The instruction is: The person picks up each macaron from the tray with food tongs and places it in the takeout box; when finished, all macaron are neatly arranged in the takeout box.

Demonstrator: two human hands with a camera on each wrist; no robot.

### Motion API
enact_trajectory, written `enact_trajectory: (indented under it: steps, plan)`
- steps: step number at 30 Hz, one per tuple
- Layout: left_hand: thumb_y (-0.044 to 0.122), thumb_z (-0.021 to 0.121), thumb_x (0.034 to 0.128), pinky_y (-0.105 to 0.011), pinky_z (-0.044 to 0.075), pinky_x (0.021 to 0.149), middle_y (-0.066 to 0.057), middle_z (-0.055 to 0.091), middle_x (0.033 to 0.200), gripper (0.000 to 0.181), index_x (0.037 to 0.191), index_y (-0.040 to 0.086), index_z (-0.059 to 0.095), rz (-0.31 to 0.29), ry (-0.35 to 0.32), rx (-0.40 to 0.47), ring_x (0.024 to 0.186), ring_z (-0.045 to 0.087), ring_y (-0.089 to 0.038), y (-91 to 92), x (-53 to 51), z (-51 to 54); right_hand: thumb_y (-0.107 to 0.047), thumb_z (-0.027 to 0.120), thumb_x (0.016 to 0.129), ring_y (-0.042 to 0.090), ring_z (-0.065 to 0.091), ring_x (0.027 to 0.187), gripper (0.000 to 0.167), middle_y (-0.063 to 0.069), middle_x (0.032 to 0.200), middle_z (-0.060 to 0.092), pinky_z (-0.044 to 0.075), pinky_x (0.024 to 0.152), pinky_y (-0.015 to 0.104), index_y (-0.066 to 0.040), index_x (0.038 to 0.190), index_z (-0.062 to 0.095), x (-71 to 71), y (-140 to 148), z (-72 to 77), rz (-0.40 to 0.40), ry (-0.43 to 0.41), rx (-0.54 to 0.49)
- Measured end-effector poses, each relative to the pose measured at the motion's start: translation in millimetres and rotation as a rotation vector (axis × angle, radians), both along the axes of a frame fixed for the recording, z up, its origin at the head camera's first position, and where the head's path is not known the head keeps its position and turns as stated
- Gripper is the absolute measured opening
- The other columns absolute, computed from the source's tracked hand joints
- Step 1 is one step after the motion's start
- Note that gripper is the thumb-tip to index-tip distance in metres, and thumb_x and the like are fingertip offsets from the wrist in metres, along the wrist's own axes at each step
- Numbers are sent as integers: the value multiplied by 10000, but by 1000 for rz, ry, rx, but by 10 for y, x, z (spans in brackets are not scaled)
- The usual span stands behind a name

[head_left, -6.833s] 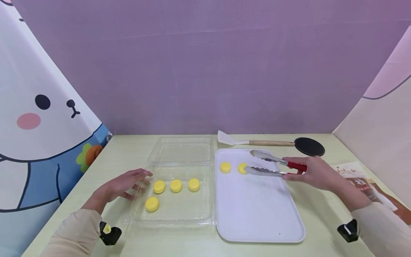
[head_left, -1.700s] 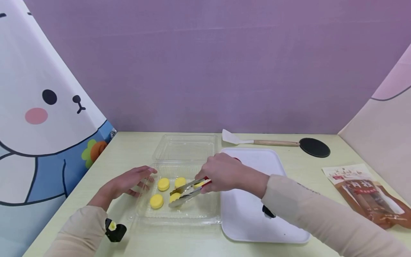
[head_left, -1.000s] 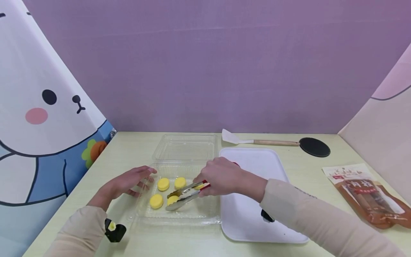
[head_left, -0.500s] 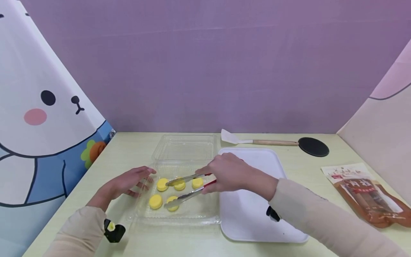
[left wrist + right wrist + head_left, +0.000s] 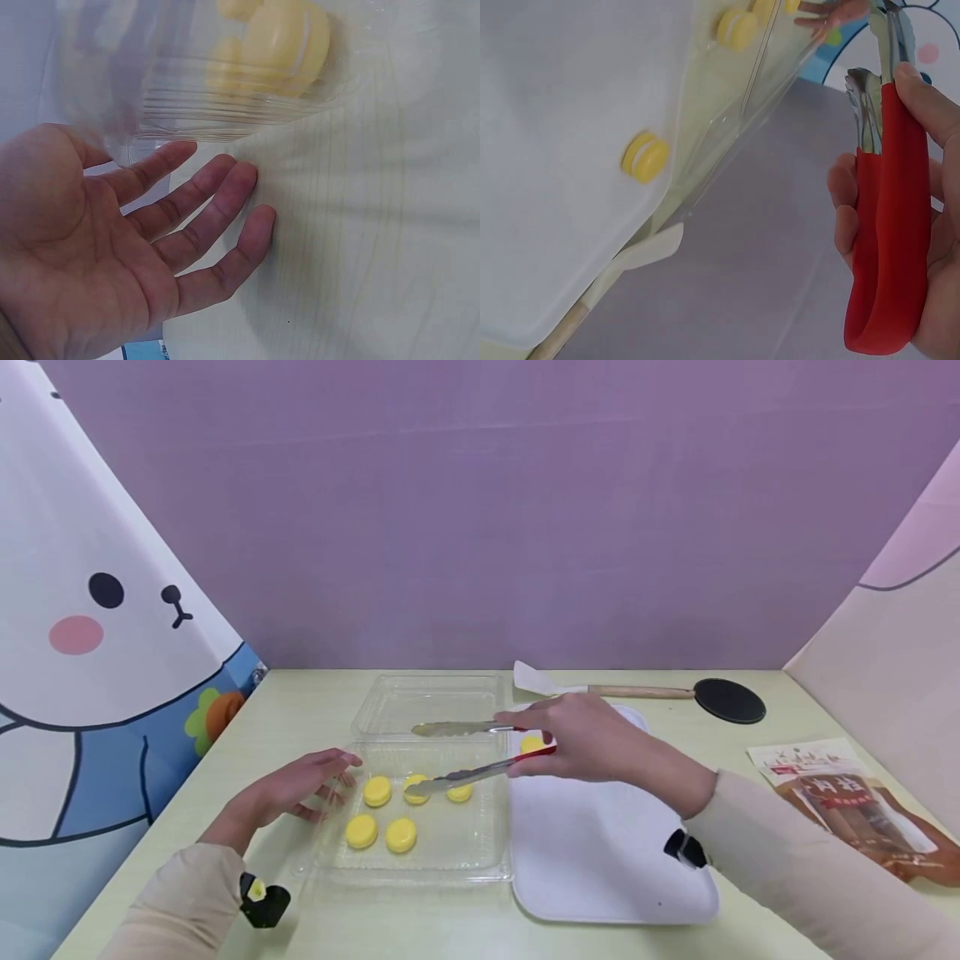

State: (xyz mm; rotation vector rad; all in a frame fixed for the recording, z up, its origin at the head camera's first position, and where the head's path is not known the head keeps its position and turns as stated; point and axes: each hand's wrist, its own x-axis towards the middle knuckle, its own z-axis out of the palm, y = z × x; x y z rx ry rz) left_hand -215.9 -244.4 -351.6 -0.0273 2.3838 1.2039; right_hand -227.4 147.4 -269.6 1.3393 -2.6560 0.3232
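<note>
Several yellow macarons [image 5: 401, 835] lie in the base of a clear hinged plastic container [image 5: 461, 852] whose lid is folded back. One more macaron [image 5: 645, 157] rests on the white tray [image 5: 615, 852] to the right. My right hand [image 5: 588, 739] grips red-handled metal tongs [image 5: 457, 781] above the container and tray; their arms are spread, with nothing between the tips. At the container's left edge is my left hand [image 5: 292, 789]. In the left wrist view its fingers [image 5: 206, 214] are loosely extended beside the plastic wall, the thumb partly hidden behind it.
Behind the tray lies a white spatula [image 5: 534, 679] with a wooden handle [image 5: 637, 692], beside a round black disc [image 5: 729, 701]. A brown and white food packet [image 5: 847, 802] lies at the right. A purple backdrop [image 5: 480, 527] closes off the table's far side.
With the tongs, a macaron has gone from the tray into the container's front row. The tongs have since spread, and my right hand has lifted back toward the tray. The left hand stays put.
</note>
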Motion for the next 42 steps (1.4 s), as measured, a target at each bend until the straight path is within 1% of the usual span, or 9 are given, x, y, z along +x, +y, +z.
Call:
enact_trajectory:
  steps: [5,9,18,23,28,32,35,38,42]
  plan:
    - [394,350,1108,-462,575,818,-216,520,1326,540,1490,17,410,1,1,-6,1104,578,-334,-4,2,0,-472,802,854,21,537,667,612,-76,970,736,444,603,251,-160,1363,670,-41,226,-8,-57,-21,-49]
    - [400,347,1108,-465,574,820,-221,518,1338,546,1493,17,407,3,-1,-11,1111,576,-339,-12,1,-7,-456,808,853,20,507,646,618,-67,958,718,436,605,269,-139,1364,667,-85,402,-53,-105,-23,-86]
    - [410,352,1107,-475,573,829,-226,515,1342,555,1493,15,409,6,-1,-13,1120,576,-349,-18,1,-15,-388,852,824,26,571,663,643,94,1192,721,491,610,259,-102,1366,658,-178,729,-173,-188,-47,-136]
    - [410,346,1107,-477,573,831,-226,510,1347,555,1494,16,408,0,2,-13,1122,572,-349,-16,1,-8,-376,851,828,35,586,686,655,110,1204,721,503,628,271,-65,1367,648,-211,857,-236,-193,-44,-149]
    - [410,349,1107,-476,573,832,-228,508,1351,555,1493,16,410,0,2,-14,1124,569,-350,-8,7,-3,-383,857,818,19,613,693,650,81,1099,751,485,604,263,-36,1334,666,-255,945,-316,-192,-63,-146]
    - [412,354,1106,-476,573,833,-230,511,1351,558,1493,15,411,2,1,-15,1126,566,-352,1,11,1,-403,848,823,43,563,648,648,-7,897,748,437,562,262,-23,1319,673,-287,1006,-387,-238,-138,-113]
    - [412,353,1106,-479,572,833,-232,510,1353,559,1494,14,409,2,2,-16,1126,567,-353,7,9,0,-405,836,835,69,519,629,650,-82,771,683,410,551,268,-35,1340,661,-303,1043,-436,-287,-193,-75]
    - [414,356,1105,-480,573,832,-236,507,1357,561,1494,14,409,2,3,-20,1126,568,-355,14,7,2,-374,831,845,82,509,629,634,-92,728,638,408,554,275,-43,1354,652,-322,1061,-484,-300,-209,-54]
    - [413,357,1104,-481,574,834,-238,506,1358,561,1494,13,410,4,4,-23,1126,569,-356,19,5,6,-356,828,849,57,535,650,614,-90,758,663,441,594,286,-37,1344,657,-349,1073,-552,-275,-176,-43]
